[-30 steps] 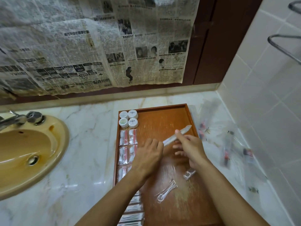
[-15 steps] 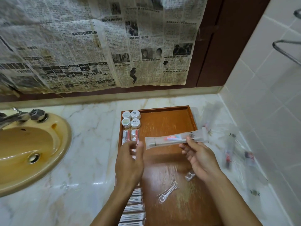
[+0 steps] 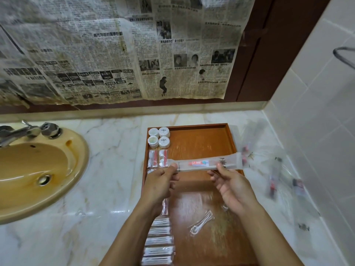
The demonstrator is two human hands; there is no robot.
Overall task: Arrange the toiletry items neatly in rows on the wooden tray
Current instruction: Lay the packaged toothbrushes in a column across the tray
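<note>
This is a bathroom, likely in a hotel or guesthouse. A yellow-tan oval basin [image 3: 36, 169] with a chrome tap [image 3: 28, 131] is sunk into a veined white marble counter [image 3: 111, 169], pale tiles [image 3: 317, 112] line the right wall, and yellowed newspaper [image 3: 115, 50] hangs over the dark wood behind. On the counter a wooden tray [image 3: 201, 143] holds rows of small wrapped guest toiletries and little white round jars [image 3: 159, 137].

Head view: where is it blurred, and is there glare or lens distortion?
Head view: the packets on the counter at right are smeared by motion blur; the toothbrush packet reads fairly sharp; soft glare lies on the marble counter; wide-angle bending curves the wall tiles.
</note>
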